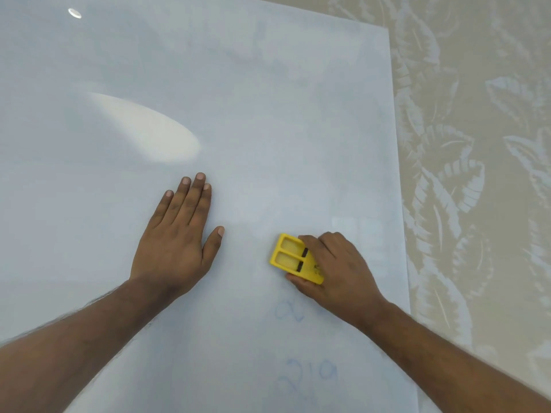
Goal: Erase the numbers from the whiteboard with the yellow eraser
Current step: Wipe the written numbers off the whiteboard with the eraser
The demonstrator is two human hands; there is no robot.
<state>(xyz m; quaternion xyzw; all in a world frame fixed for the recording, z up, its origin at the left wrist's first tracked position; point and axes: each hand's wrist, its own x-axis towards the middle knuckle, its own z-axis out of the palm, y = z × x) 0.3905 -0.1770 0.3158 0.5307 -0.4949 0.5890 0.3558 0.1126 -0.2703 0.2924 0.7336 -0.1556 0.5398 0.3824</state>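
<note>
- The whiteboard (268,114) is laid flat and fills most of the frame; its right edge is seen running from the upper middle down toward the lower right, and the near edge is cut off by the bottom of the picture.
- Tons of bare board is left open across the upper half and the whole left side, with only two glare spots, a small one at upper left and a big oval one left of centre.
- The yellow eraser (293,257) is found lower right of centre, pressed flat on the board, quite near the right edge but not at it.
- It's gripped by the right hand (337,269), fingers curled over the top and thumb tucked against the lower side, so only the left end of the eraser is left showing.
- The left hand (179,236) is spread flat on the board, palm down, fingers straight and close together, thumb out to the side; nothing is held. A clear gap is kept between it and the eraser.
- Faint blue numbers (307,374) are still seen below the eraser, one smudgy group just under the right hand and another near the bottom edge; exact digits can't really be read.
- Off the board's right edge, a beige patterned surface (477,144) with pale leaf shapes is visible.
- Both forearms are brought in from the bottom corners, the right one crossing the board's right edge.
</note>
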